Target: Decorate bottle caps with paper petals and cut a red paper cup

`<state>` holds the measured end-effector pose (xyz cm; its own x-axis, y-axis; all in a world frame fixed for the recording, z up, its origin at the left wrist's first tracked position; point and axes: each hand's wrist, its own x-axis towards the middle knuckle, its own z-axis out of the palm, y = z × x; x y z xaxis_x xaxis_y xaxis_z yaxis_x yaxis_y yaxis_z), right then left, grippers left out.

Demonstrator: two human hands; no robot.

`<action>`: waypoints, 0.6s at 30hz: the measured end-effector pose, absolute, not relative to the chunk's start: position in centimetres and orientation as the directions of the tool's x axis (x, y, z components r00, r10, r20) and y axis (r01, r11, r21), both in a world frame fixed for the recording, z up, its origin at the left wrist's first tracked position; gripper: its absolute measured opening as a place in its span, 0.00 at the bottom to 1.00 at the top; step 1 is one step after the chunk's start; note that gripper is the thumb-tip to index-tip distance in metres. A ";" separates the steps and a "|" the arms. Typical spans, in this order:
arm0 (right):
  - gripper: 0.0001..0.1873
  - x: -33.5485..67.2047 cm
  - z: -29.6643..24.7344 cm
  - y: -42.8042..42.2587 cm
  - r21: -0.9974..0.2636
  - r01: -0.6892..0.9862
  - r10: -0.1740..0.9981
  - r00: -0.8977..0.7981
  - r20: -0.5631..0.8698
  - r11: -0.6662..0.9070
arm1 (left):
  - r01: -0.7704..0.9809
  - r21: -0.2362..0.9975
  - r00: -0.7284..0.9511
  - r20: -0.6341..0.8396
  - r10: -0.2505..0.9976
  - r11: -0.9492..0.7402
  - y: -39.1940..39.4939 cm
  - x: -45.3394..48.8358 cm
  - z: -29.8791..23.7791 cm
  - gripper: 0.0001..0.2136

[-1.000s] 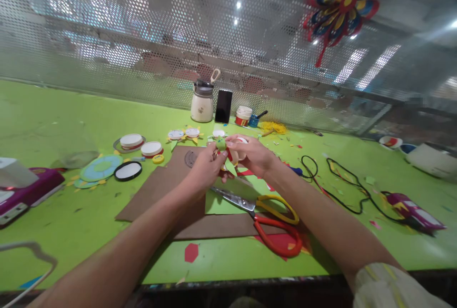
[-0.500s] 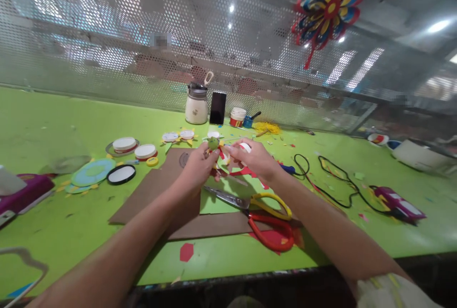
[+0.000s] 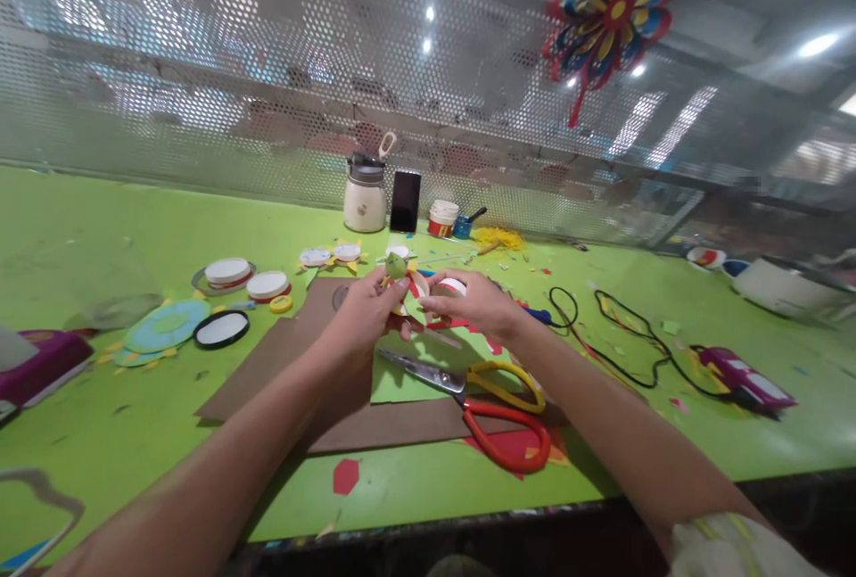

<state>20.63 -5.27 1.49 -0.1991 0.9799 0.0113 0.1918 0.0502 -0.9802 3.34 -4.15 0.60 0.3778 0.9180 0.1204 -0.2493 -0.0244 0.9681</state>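
Note:
Close to the middle of the table, my left hand (image 3: 367, 314) grips a small paper craft (image 3: 397, 267) with a round green top and yellow and red pieces. My right hand (image 3: 478, 302) is at its right side, fingers bent in a pinch by a pale curled strip (image 3: 419, 284) of the craft. Fingers hide much of the craft's lower part. Partly behind the right hand is a white lid with a red rim (image 3: 455, 286). Below both hands lie scissors (image 3: 461, 385) with one yellow and one red handle, blades partly spread, across brown cardboard (image 3: 274, 367).
To the left are white lids (image 3: 268, 284), a black-rimmed disc (image 3: 221, 328) and blue paper rounds (image 3: 164, 327). A jug (image 3: 365, 202), a phone (image 3: 405, 202) and a paint jar (image 3: 442, 218) stand at the back. A black cable (image 3: 642, 341) winds to a purple box (image 3: 745, 376) on the right.
My right fingertips have shifted slightly down beside the craft, and its pale curled strip shows more. My left hand keeps its hold. The whole view has shifted a little.

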 end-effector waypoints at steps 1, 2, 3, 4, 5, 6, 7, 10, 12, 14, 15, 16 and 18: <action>0.24 20.7 1.5 -5.3 -0.981 0.187 0.978 -0.209 0.008 0.048 | -0.263 0.965 0.389 0.125 0.913 -0.020 -4.2 3.3 0.6 0.05; 0.24 20.7 1.5 -5.3 -0.982 0.183 0.976 -0.216 0.008 0.049 | -0.276 0.961 0.399 0.131 0.907 -0.017 -4.3 3.3 0.7 0.06; 0.24 20.7 1.5 -5.3 -0.982 0.181 0.975 -0.223 0.011 0.052 | -0.289 0.957 0.408 0.136 0.903 -0.014 -4.4 3.2 0.8 0.07; 0.25 20.7 1.6 -5.3 -0.981 0.182 0.974 -0.227 0.018 0.060 | -0.301 0.954 0.416 0.141 0.898 -0.011 -4.4 3.2 0.9 0.07; 0.25 20.7 1.6 -5.4 -0.980 0.185 0.973 -0.229 0.027 0.071 | -0.312 0.950 0.422 0.146 0.895 -0.007 -4.5 3.1 1.0 0.08; 0.26 20.8 1.6 -5.4 -0.978 0.191 0.972 -0.231 0.039 0.085 | -0.324 0.946 0.429 0.148 0.891 -0.002 -4.6 3.1 1.1 0.08; 0.26 20.8 1.6 -5.4 -0.975 0.199 0.971 -0.233 0.053 0.101 | -0.335 0.942 0.437 0.149 0.887 0.006 -4.7 3.1 1.3 0.09; 0.27 20.9 1.5 -5.5 -0.957 0.239 0.965 -0.240 0.103 0.162 | -0.359 0.932 0.470 0.137 0.872 0.047 -5.1 2.9 1.7 0.11; 0.27 20.9 1.4 -5.5 -0.937 0.276 0.959 -0.240 0.149 0.214 | -0.358 0.930 0.498 0.116 0.859 0.082 -5.2 2.8 2.0 0.12; 0.26 20.9 1.4 -5.5 -0.910 0.314 0.952 -0.226 0.206 0.272 | -0.353 0.929 0.521 0.096 0.848 0.112 -5.3 2.8 2.1 0.11; 0.27 21.0 1.4 -5.5 -0.894 0.332 0.946 -0.216 0.240 0.302 | -0.352 0.928 0.528 0.086 0.845 0.125 -5.3 2.8 2.2 0.11; 0.27 21.0 1.4 -5.5 -0.876 0.349 0.939 -0.207 0.276 0.334 | -0.351 0.927 0.532 0.078 0.843 0.135 -5.2 2.8 2.2 0.11; 0.28 21.0 1.5 -5.4 -0.834 0.379 0.916 -0.197 0.351 0.401 | -0.348 0.924 0.539 0.062 0.840 0.155 -5.1 2.8 2.2 0.11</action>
